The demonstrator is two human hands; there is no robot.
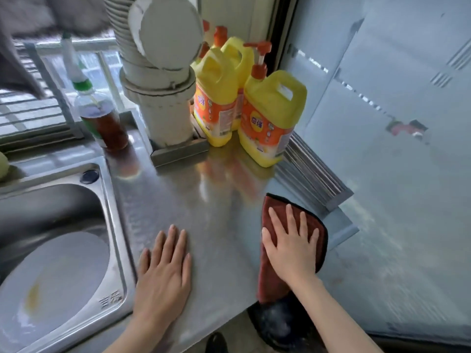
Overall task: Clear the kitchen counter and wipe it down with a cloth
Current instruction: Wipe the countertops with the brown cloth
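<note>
A steel kitchen counter (pixel 204 200) fills the middle of the head view. A dark red cloth (pixel 274 278) lies flat near its right front corner, with one end hanging over the front edge. My right hand (pixel 293 245) presses flat on the cloth, fingers spread. My left hand (pixel 165 271) rests palm down on the bare counter, left of the cloth, holding nothing. Yellow detergent jugs (pixel 270 118) with orange pumps stand at the back right corner.
A sink (pixel 107 225) on the left holds a white plate (pixel 53 284). A bottle of brown liquid (pixel 104 118) stands by the window. A white drain pipe (pixel 163 98) rises at the back. A foil-covered wall (pixel 395 174) bounds the right.
</note>
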